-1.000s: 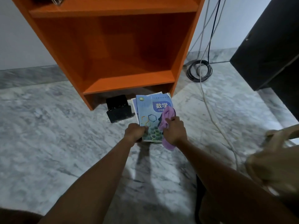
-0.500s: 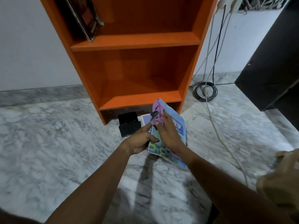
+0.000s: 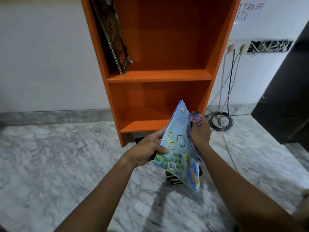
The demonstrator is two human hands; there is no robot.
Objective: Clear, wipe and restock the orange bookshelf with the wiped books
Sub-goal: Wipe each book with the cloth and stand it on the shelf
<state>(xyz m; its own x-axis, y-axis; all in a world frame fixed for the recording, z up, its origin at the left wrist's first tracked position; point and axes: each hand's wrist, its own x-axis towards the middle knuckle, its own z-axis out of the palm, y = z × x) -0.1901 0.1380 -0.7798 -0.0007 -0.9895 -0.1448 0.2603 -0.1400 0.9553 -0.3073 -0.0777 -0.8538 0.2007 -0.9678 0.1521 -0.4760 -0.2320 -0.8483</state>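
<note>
Left hand: fingers curled round the left edge of a thin blue paperback book with a hexagon-patterned cover, thumb laid across the cover, the other fingers behind it. The forearm reaches in from the lower left. Right hand: fingers closed on a bunched purple cloth, pressing it against the book's right edge near the upper corner. The forearm enters from the lower right. Book: held in the air before the lowest compartment of the orange wooden bookshelf, above the grey marble floor. It is tilted, cover facing left and toward the camera, its long axis rising from the near lower corner to a corner pointing at the shelf. Upper compartment: one dark flat book leaning against the left wall.
</note>
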